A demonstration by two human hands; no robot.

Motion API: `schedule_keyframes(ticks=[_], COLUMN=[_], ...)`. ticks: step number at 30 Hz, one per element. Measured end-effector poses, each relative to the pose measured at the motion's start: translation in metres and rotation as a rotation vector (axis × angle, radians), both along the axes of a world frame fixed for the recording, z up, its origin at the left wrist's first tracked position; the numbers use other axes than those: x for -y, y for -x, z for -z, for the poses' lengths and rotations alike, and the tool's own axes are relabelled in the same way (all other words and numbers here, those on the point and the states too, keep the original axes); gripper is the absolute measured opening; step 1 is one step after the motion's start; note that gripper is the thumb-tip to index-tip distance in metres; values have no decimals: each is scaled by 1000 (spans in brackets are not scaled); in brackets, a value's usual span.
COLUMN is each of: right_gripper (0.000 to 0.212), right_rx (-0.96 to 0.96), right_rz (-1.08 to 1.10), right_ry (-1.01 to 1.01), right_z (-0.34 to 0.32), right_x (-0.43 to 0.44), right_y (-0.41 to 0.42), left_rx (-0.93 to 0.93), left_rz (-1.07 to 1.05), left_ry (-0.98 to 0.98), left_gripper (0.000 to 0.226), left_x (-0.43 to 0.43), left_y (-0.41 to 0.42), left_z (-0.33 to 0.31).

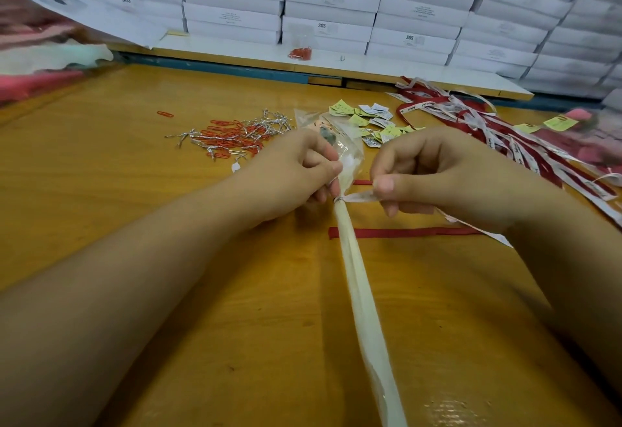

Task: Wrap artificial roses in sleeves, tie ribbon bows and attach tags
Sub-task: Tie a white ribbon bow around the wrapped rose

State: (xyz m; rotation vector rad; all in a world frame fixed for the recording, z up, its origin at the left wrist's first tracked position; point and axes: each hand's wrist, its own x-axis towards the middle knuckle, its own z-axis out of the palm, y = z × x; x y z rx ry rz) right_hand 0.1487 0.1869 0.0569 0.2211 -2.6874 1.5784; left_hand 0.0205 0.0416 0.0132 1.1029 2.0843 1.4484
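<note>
A sleeved rose (356, 278) lies along the wooden table (134, 170), its cream stem pointing toward me and its clear plastic top (331, 133) pointing away. My left hand (296, 170) pinches the sleeve just above a tie at its neck. My right hand (434, 174) pinches a white ribbon (356, 196) that is looped round that neck; the ribbon's tail runs right under my wrist. A loose red ribbon (404, 233) lies flat across the table under the stem.
Red paper clips and silver twist ties (232, 138) lie in a heap at the left. Yellow and white tags (370, 118) sit behind my hands. A pile of red and white ribbons (505, 133) spreads at the right. White boxes (330, 5) are stacked along the back.
</note>
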Motion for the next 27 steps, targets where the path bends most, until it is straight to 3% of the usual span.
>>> schedule_keyframes(ticks=[3, 7, 11, 15, 18, 27], right_gripper=[17, 39, 51, 62, 57, 40], right_rx=[8, -1, 35, 86, 117, 59], right_rz=[-121, -160, -73, 17, 67, 346], right_ry=[61, 351, 579, 643, 620, 210], right_z=[1, 6, 15, 21, 22, 21], right_x=[0, 5, 4, -4, -10, -4], right_y=[3, 13, 21, 22, 22, 21], left_rx=[-62, -163, -275, -228, -154, -177], left_rz=[24, 81, 161, 245, 291, 233], left_ry=[-7, 63, 198, 240, 220, 117], left_gripper=[16, 27, 23, 27, 20, 16], left_x=[0, 3, 4, 7, 9, 5], left_y=[-2, -6, -6, -2, -1, -1], left_z=[-3, -7, -5, -9, -10, -3])
